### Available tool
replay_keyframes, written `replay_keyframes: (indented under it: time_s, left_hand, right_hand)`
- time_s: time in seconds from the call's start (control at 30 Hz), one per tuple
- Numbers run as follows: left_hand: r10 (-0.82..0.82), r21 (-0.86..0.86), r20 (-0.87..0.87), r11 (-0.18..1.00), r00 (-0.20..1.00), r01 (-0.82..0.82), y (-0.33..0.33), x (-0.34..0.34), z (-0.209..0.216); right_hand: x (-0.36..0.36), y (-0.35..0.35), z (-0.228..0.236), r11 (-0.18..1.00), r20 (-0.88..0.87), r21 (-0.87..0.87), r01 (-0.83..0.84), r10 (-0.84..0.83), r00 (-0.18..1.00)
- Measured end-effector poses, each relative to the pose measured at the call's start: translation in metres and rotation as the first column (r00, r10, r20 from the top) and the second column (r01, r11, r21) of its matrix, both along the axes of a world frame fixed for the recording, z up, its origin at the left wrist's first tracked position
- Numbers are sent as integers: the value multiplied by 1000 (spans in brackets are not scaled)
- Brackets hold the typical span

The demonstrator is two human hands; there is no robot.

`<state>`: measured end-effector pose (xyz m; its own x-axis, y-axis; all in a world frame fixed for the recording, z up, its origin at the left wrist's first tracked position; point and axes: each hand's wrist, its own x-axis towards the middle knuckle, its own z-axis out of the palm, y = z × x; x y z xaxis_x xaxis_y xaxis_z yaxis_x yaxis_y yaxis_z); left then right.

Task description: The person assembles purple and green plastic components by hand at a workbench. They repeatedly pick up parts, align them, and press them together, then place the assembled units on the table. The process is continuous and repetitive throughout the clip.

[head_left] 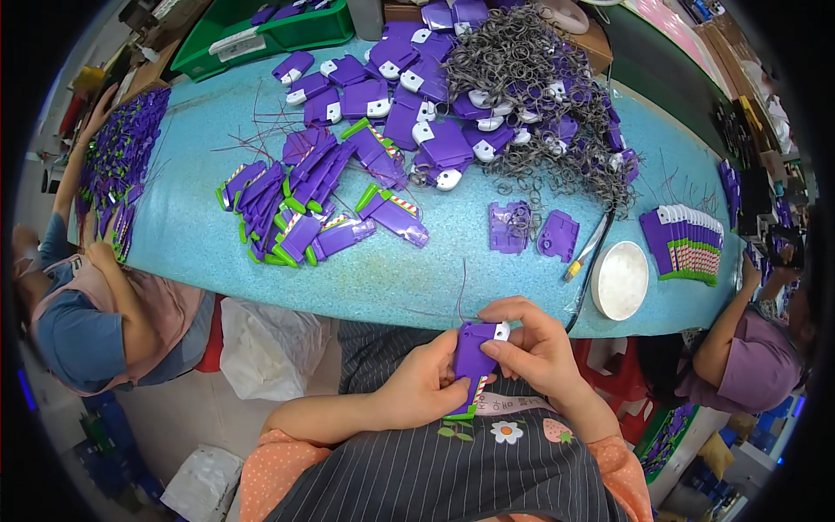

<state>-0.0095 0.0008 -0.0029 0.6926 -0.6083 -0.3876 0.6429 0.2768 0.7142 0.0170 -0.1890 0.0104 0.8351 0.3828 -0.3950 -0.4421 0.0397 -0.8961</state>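
Note:
In front of my apron I hold a flat purple plastic casing (474,352) with a white corner piece, a green end and a red-and-white striped edge. My left hand (424,376) is closed round its left side. The thumb and fingers of my right hand (541,350) pinch it at the white corner. A thin dark red wire (462,291) rises from its top. Beyond my hands, two loose purple shells (557,236) lie on the blue table (348,283). A heap of purple casings with green ends (296,204) sits to their left.
Purple casings with white corners (365,97) and a tangle of grey rings (522,65) cover the back. A yellow-handled knife (574,268) and a white dish (619,280) lie right, beside a neat row of casings (683,244). Co-workers (113,313) sit at both sides.

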Motion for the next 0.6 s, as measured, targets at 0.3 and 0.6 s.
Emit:
replay_keyframes:
  time_s: [0.3,0.6]
  left_hand:
    - [0,223,319,972,948,-75,-5,8,5]
    - [-50,163,366,987,929,-11,-7,-2,9]
  right_hand:
    - [-4,-4,-1,990,-3,56,126,-126,992]
    - [-18,-8,-16,850,-438,473,231,0,899]
